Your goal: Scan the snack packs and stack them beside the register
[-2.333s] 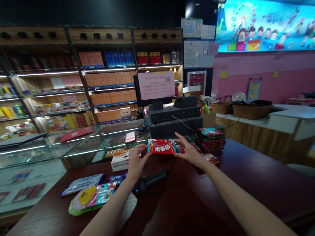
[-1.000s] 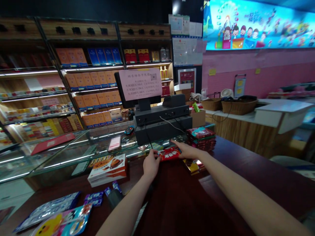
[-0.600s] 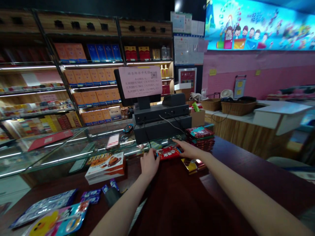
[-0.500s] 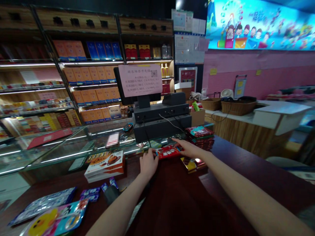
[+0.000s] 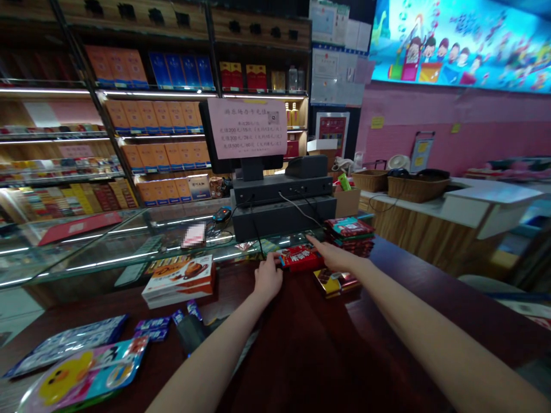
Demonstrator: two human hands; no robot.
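A red snack packet [image 5: 301, 259] with white lettering and blue corners lies at the back of the dark wooden counter, between my hands. My left hand [image 5: 268, 279] has its fingers curled against the packet's left end. At the other end, my right hand [image 5: 334, 256] grips the packet's right edge, its index finger stretched out past it. Just right of my right hand rises a stack of red and green snack packets [image 5: 348, 228]. In front of that hand lie yellow-and-brown chocolate packs [image 5: 333, 282].
Behind the packet stands a black cash register [image 5: 279, 215] with a paper sign on its screen. To the left are orange-and-white boxes [image 5: 181, 281], small purple packets [image 5: 151, 328], a blue-silver bag [image 5: 69, 344] and a duck-printed pack [image 5: 81, 378]. A glass display case [image 5: 129, 235] runs behind.
The view has tilted down and shifted slightly. Both hands remain at the red packet's ends, and the packet sits a little further right, nearer the stack.
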